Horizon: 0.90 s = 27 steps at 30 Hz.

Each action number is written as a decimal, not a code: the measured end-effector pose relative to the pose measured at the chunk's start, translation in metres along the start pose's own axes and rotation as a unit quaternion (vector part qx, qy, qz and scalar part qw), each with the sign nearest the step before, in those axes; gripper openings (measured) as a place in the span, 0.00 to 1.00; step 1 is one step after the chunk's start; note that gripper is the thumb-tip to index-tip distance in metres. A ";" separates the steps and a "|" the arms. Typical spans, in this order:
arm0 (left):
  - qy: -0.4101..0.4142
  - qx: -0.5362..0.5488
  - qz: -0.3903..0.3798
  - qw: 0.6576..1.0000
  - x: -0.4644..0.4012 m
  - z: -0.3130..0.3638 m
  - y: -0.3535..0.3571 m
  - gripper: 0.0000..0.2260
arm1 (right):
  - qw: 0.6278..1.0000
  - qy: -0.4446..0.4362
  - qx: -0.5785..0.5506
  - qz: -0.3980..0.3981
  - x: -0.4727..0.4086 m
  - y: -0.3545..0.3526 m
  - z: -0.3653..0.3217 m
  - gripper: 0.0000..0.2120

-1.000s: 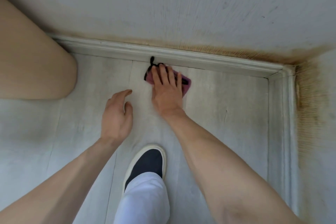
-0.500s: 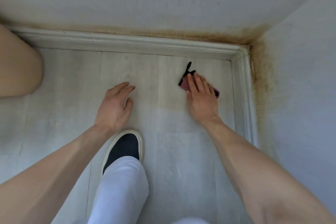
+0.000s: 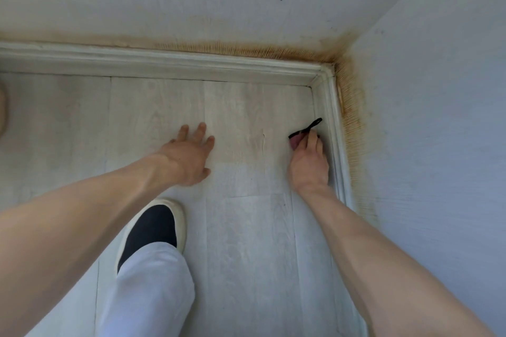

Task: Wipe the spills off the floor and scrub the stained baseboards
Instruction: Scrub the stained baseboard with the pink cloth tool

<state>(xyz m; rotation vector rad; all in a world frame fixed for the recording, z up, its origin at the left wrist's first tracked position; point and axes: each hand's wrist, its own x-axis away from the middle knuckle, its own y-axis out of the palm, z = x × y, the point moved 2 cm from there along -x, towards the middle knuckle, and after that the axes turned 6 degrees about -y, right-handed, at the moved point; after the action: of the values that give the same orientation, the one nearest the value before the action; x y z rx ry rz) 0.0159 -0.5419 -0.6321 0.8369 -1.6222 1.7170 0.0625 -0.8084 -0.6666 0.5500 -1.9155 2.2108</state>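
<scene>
My right hand (image 3: pixel 309 161) presses a pink cloth (image 3: pixel 295 141) with a black loop against the pale plank floor (image 3: pixel 246 241), right beside the right-hand baseboard (image 3: pixel 332 128). Most of the cloth is hidden under my fingers. My left hand (image 3: pixel 189 156) lies flat on the floor with its fingers spread, left of the cloth and holding nothing. A white baseboard (image 3: pixel 164 61) runs along the far wall. Brown-orange staining (image 3: pixel 246 49) lines the wall just above both baseboards and is darkest in the corner (image 3: pixel 339 63).
My foot in a dark slip-on shoe (image 3: pixel 153 230) with a white trouser leg stands on the floor below my left hand. A beige rounded object (image 3: pixel 2 109) shows at the left edge. Walls close the space ahead and to the right.
My right hand slid the cloth rightward across the floor until it reached the right baseboard. My left hand flattened onto the floor. The view shifted right toward the corner.
</scene>
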 end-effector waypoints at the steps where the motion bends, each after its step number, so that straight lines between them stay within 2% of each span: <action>1: -0.001 -0.006 -0.017 1.000 0.000 0.001 -0.001 0.36 | 1.000 0.004 -0.008 -0.006 -0.005 -0.002 -0.002 0.30; 6: 0.006 -0.113 -0.072 0.991 -0.005 -0.005 -0.022 0.38 | 0.996 -0.002 -0.084 -0.020 -0.056 -0.031 -0.005 0.38; 9: 0.000 -0.160 -0.095 0.983 -0.003 0.001 -0.044 0.35 | 0.998 -0.030 -0.043 -0.036 -0.063 -0.038 -0.003 0.40; 12: -0.010 -0.172 -0.090 0.981 -0.002 0.008 -0.053 0.33 | 0.997 -0.082 0.003 -0.011 -0.051 -0.035 0.005 0.34; 16: -0.014 -0.134 -0.055 0.989 -0.002 0.009 -0.038 0.30 | 0.985 -0.162 0.051 -0.026 -0.042 -0.065 0.013 0.16; 18: -0.023 -0.088 -0.014 0.996 -0.001 0.010 -0.031 0.28 | 0.976 -0.200 0.087 -0.019 -0.042 -0.097 0.011 0.13; 20: -0.037 -0.047 0.030 0.998 -0.002 0.015 -0.023 0.25 | 0.958 -0.255 0.127 0.042 -0.050 -0.127 0.007 0.12; 21: -0.034 -0.028 0.047 0.998 -0.001 0.018 -0.017 0.24 | 0.937 -0.299 0.155 0.087 -0.054 -0.140 0.002 0.12; 23: -0.008 -0.009 0.053 0.999 -0.001 0.027 -0.002 0.28 | 0.898 -0.367 0.209 0.126 -0.060 -0.149 -0.002 0.11; 25: -0.001 0.011 0.033 0.999 0.000 0.032 0.009 0.32 | 0.877 -0.379 0.284 0.079 -0.057 -0.136 0.010 0.10; 27: -0.009 0.027 0.025 0.999 -0.002 0.036 0.015 0.34 | 0.879 -0.344 0.330 0.028 -0.036 -0.110 0.034 0.08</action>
<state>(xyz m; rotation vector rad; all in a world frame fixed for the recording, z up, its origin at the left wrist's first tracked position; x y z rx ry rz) 0.0066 -0.5783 -0.6410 0.8465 -1.6273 1.8003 0.1409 -0.8193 -0.5756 1.5778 -1.3074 2.9671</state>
